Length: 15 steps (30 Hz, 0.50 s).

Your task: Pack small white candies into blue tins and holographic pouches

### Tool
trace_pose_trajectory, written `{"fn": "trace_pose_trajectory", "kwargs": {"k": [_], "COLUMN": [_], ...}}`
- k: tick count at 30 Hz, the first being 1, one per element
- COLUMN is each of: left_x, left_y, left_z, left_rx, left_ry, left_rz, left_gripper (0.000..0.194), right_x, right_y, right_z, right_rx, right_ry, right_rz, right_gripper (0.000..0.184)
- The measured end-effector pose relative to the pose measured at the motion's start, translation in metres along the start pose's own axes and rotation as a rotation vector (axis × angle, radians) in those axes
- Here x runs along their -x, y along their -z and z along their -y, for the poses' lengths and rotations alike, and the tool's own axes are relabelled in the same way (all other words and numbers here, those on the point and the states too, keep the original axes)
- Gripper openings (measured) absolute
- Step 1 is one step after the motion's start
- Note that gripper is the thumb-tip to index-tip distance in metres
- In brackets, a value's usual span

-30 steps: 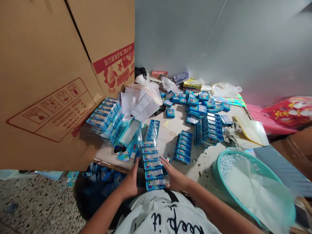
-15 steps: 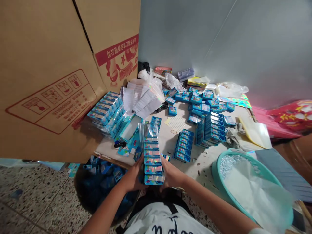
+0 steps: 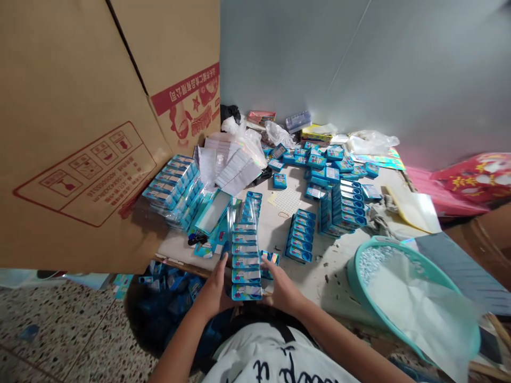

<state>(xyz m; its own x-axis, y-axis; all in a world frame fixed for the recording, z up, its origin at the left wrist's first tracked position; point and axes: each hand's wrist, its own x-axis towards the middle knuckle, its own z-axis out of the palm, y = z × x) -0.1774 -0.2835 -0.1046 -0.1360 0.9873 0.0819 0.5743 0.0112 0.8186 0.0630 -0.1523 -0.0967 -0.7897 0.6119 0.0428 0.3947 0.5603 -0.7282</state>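
Observation:
A row of small blue boxes (image 3: 246,261) in a clear plastic bag is held just over the table's front edge, its loose bag end pointing away from me. My left hand (image 3: 214,291) grips the row's left side, thumb up and the other fingers mostly hidden. On the right side, my right hand (image 3: 284,291) supports it, with some fingers tucked underneath. Past the bag's far end lies another line of blue boxes (image 3: 253,201). A blue box (image 3: 270,258) rests beside my right fingers. To the right stands an unbagged row of blue boxes (image 3: 300,236).
A large cardboard carton (image 3: 80,223) rises at left, beside stacked bagged rows (image 3: 171,183). Loose blue boxes (image 3: 319,162) lie heaped at the back. A teal basin (image 3: 353,276) with small pale pieces stands at right. Below the table's left edge, a dark container holds more boxes (image 3: 175,284).
The view has shifted slightly. Both hands keep the bagged row in nearly the same place, while my right thumb and fingers sit a little looser along its side.

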Motion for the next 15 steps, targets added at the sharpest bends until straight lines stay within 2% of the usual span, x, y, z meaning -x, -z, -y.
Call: {"fn": "trace_pose_trajectory", "kwargs": {"k": [3,6,11,15], "left_x": [-0.014,-0.025,-0.022,-0.021], "left_y": [-0.001,0.002,0.0,-0.011], "left_z": [0.01,0.019,0.026,0.019], "left_rx": [-0.075,-0.143,-0.167,-0.068], "left_ry": [-0.095,-0.184,-0.18,-0.15], "left_rz": [0.051,0.152,0.176,0.109], "left_gripper": [0.155,0.165,0.156,0.153], "right_x": [-0.012,-0.021,-0.023,-0.036], "right_y": [0.005,0.011,0.02,0.029], "right_z": [0.0,0.0,-0.012,-0.023], "right_rx": [0.131,0.212,0.275,0.113], "right_ry": [0.062,0.109,0.074,0.193], "right_rz": [0.089,0.149,0.077,0.125], "right_gripper": [0.142,0.147,0.147,0.152]}}
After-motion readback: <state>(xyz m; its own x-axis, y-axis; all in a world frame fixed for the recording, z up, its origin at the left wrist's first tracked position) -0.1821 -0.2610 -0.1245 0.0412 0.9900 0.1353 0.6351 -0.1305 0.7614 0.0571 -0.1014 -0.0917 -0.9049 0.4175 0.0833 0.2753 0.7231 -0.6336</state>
